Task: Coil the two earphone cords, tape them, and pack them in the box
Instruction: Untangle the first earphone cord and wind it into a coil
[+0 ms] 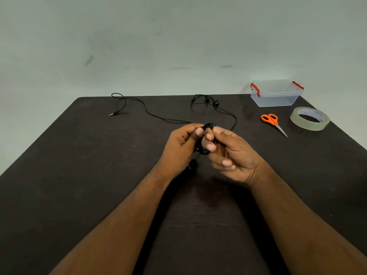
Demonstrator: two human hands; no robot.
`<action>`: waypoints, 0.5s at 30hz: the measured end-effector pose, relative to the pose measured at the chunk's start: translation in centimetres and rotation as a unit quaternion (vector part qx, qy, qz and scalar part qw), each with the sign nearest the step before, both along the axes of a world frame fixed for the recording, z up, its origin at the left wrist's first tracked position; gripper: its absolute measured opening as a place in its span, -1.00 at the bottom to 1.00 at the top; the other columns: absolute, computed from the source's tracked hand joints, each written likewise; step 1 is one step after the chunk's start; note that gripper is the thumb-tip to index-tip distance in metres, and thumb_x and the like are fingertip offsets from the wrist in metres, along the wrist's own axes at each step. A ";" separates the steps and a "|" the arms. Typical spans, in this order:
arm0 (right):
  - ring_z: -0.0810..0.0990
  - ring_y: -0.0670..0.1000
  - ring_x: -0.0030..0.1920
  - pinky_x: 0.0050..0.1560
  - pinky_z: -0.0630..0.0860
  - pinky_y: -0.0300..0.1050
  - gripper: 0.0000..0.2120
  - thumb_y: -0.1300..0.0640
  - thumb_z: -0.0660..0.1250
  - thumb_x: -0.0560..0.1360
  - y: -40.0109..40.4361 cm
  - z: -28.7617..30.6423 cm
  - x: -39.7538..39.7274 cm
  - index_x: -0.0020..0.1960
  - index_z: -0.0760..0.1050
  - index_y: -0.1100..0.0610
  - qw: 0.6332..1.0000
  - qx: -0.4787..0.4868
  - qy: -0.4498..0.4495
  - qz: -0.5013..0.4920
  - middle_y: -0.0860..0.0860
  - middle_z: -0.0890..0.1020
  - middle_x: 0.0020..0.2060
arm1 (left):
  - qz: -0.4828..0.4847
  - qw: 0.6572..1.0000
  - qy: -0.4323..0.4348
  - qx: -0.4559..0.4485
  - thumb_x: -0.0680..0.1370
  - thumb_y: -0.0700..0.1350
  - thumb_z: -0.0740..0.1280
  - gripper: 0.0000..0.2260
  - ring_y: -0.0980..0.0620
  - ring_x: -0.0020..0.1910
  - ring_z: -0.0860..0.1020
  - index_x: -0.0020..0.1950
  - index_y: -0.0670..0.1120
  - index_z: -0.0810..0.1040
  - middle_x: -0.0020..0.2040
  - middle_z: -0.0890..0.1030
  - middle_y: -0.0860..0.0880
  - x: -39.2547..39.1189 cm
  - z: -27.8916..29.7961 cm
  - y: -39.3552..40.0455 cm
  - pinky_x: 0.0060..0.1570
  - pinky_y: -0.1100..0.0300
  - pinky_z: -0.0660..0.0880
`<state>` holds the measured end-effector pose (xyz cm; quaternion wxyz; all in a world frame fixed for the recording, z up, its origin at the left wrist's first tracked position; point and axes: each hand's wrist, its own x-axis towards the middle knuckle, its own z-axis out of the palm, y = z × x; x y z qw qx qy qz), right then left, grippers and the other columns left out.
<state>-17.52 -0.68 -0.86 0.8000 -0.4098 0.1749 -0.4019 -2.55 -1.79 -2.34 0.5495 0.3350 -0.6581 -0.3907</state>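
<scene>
A small black coil of earphone cord (206, 149) is held between both hands above the middle of the dark table (79, 175). My left hand (180, 147) pinches it from the left with thumb and curled fingers. My right hand (230, 153) grips it from the right. A second black earphone cord (155, 114) lies loose across the far side of the table, its plug at the far left and its earbuds (211, 101) near the far middle. A clear plastic box (276, 94) with red clips stands shut at the far right.
Orange-handled scissors (273, 122) lie right of the hands. A roll of clear tape (309, 118) lies beside them near the table's right edge. A pale wall rises behind the table's far edge.
</scene>
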 end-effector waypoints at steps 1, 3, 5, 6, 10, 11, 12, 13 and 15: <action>0.35 -0.15 -0.68 -0.68 0.16 -0.42 -0.75 0.09 0.10 0.58 0.0 0.2 0.2 -0.15 0.48 0.15 1.000 0.000 -0.012 -0.024 0.05 0.52 -0.33 | -0.009 1.000 0.000 0.015 0.63 -0.26 0.18 -0.79 0.11 -0.14 0.57 -0.02 -0.06 0.59 -0.17 0.61 0.00 -0.1 -0.1 0.0 -0.12 0.24 0.51; 0.33 -0.16 -0.70 -0.68 0.17 -0.42 -0.79 0.08 0.10 0.57 0.0 0.3 0.6 -0.07 0.45 0.16 0.996 -0.003 -0.045 -0.079 0.03 0.53 -0.37 | -0.039 0.998 -0.025 0.043 0.64 -0.22 0.18 -0.82 0.03 -0.22 0.52 0.05 -0.09 0.58 -0.21 0.57 -0.06 -0.2 -0.4 -0.2 -0.19 0.11 0.47; 0.31 -0.18 -0.71 -0.68 0.15 -0.41 -0.77 0.08 0.12 0.55 -0.2 0.4 0.7 0.07 0.47 0.17 0.989 -0.004 -0.072 -0.131 -0.03 0.49 -0.44 | -0.057 0.995 -0.068 0.045 0.63 -0.16 0.18 -0.80 -0.01 -0.30 0.44 0.11 -0.16 0.57 -0.28 0.51 -0.12 -0.2 -0.8 -0.4 -0.25 0.07 0.39; 0.30 -0.18 -0.71 -0.68 0.14 -0.41 -0.73 0.07 0.13 0.54 -0.3 0.5 0.7 0.14 0.47 0.16 0.985 -0.003 -0.080 -0.151 -0.05 0.48 -0.46 | -0.050 0.994 -0.091 0.043 0.62 -0.14 0.18 -0.78 0.01 -0.32 0.42 0.13 -0.16 0.57 -0.31 0.50 -0.11 -0.2 -0.8 -0.4 -0.25 0.09 0.38; 0.30 -0.19 -0.66 -0.66 0.21 -0.38 -0.62 0.04 0.13 0.56 -0.7 0.8 0.3 0.36 0.38 0.02 0.972 -0.010 -0.104 -0.212 -0.08 0.46 -0.41 | 0.016 0.970 -0.244 -0.002 0.61 -0.09 0.20 -0.78 0.19 -0.35 0.54 0.15 0.03 0.60 -0.40 0.57 0.08 -0.2 -1.0 -0.3 0.03 0.09 0.44; 0.31 -0.18 -0.64 -0.64 0.23 -0.37 -0.62 0.05 0.12 0.58 -0.8 0.8 0.2 0.39 0.35 0.00 0.967 -0.019 -0.099 -0.233 -0.08 0.46 -0.39 | 0.038 0.957 -0.286 -0.016 0.61 -0.08 0.20 -0.78 0.22 -0.30 0.56 0.15 0.06 0.59 -0.40 0.58 0.08 -0.3 -0.9 -0.1 0.22 0.02 0.34; 0.33 -0.17 -0.61 -0.62 0.24 -0.36 -0.63 0.06 0.12 0.60 -1.0 0.8 0.1 0.40 0.33 -0.03 0.963 -0.032 -0.086 -0.255 -0.07 0.46 -0.36 | 0.058 0.946 -0.318 -0.019 0.62 -0.07 0.19 -0.79 0.24 -0.24 0.57 0.14 0.08 0.59 -0.39 0.58 0.09 -0.5 -0.7 0.1 0.35 -0.02 0.17; 0.35 -0.15 -0.59 -0.61 0.25 -0.34 -0.63 0.08 0.12 0.61 -1.1 0.7 -0.2 0.40 0.32 -0.06 0.957 -0.049 -0.062 -0.278 -0.06 0.47 -0.34 | 0.078 0.935 -0.345 -0.018 0.63 -0.05 0.19 -0.80 0.24 -0.18 0.57 0.12 0.09 0.59 -0.38 0.59 0.09 -0.6 -0.5 0.3 0.41 -0.03 0.03; 0.39 -0.11 -0.57 -0.60 0.28 -0.30 -0.65 0.12 0.13 0.63 -1.4 0.3 -0.6 0.38 0.33 -0.13 0.938 -0.113 0.049 -0.325 -0.04 0.48 -0.32 | 0.109 0.916 -0.386 -0.027 0.62 0.01 0.19 -0.82 0.22 -0.12 0.55 0.04 0.08 0.59 -0.37 0.56 0.13 -0.6 -0.4 0.5 0.43 -0.04 -0.08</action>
